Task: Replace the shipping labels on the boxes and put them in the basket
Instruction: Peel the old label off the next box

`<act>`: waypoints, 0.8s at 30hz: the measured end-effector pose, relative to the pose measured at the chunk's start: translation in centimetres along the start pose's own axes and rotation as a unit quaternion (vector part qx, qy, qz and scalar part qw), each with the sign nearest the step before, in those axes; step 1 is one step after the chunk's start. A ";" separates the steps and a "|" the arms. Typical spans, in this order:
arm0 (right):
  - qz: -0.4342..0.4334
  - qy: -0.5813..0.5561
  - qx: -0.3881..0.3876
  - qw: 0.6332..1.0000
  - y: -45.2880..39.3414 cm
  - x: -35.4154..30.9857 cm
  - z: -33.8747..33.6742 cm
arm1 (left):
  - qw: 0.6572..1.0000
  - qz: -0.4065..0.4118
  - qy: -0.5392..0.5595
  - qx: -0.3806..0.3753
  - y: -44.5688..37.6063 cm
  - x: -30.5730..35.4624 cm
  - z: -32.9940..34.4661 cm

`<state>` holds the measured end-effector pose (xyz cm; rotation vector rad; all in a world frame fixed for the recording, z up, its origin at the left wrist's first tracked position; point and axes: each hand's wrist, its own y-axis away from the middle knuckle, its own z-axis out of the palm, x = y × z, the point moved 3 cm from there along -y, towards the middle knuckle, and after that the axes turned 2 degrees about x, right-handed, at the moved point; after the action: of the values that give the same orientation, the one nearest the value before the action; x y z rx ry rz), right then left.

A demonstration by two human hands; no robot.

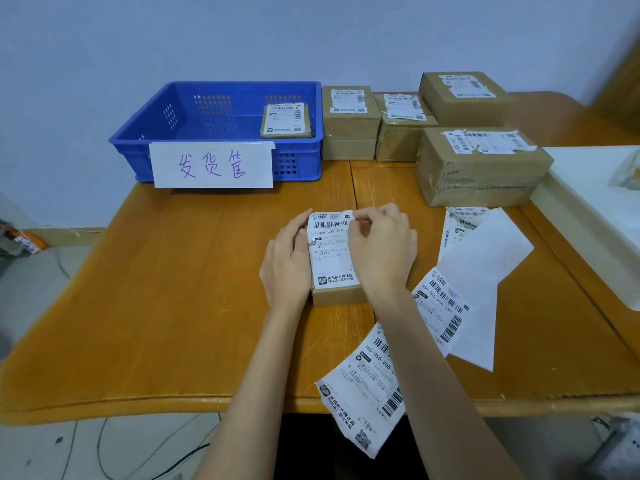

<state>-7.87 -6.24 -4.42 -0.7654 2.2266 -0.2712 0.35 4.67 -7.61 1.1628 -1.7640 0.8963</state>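
A small cardboard box lies mid-table with a white shipping label on its top. My left hand holds the box's left side, thumb on the label's edge. My right hand pinches the label's far right corner, which is curled up. A blue basket with a handwritten paper sign stands at the back left and holds one labelled box. Several more labelled boxes stand at the back right.
Loose labels and a white backing sheet lie to the right of and in front of the box. One label overhangs the table's front edge. A white tray-like object sits at the right edge. Cables run on the floor.
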 end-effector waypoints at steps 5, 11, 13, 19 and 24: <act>0.020 -0.016 -0.079 0.997 -0.2 -0.2 0.2 | 1.000 0.016 -0.026 0.004 0.1 0.3 0.0; -0.002 0.021 -0.118 0.993 -1.4 -0.7 -0.1 | 0.999 0.030 -0.022 0.007 0.1 0.2 0.2; -0.008 0.032 -0.086 0.996 -1.3 -1.0 -0.1 | 1.000 0.014 0.003 0.005 0.0 0.1 0.0; -0.036 0.026 -0.033 0.998 -1.0 -1.0 0.0 | 0.999 0.001 0.029 0.020 -0.2 -0.2 -0.1; -0.098 -0.043 -0.030 0.994 -1.0 -1.3 0.2 | 0.998 -0.014 0.057 0.029 -0.3 -0.4 -0.1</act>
<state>-6.62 -6.25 -3.38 -1.0111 2.0903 -0.2623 0.77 4.82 -7.84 1.1471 -1.6356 0.9842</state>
